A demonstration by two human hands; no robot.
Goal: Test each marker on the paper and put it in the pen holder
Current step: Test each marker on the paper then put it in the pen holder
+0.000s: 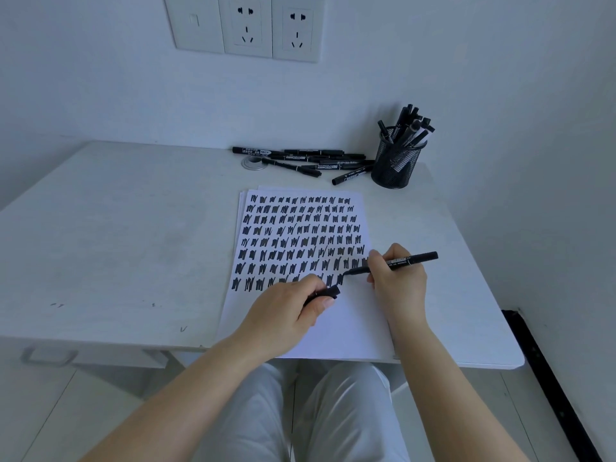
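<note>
A white sheet of paper (353, 325) lies on the table, its upper part filled with rows of black scribbles. My right hand (398, 281) grips an uncapped black marker (413, 259), whose tip touches the paper at the end of the lowest scribble row. My left hand (286, 311) rests on the paper and pinches the marker's black cap (328, 291). A black mesh pen holder (395, 160) stands at the back right with several markers in it. Several loose black markers (310, 161) lie in a pile just left of the holder.
The white table (116, 245) stands against a wall with a switch and two sockets (246, 25). A round grey cable grommet (254, 162) sits beside the loose markers. My knees show below the table's front edge. A dark strip runs along the floor at right.
</note>
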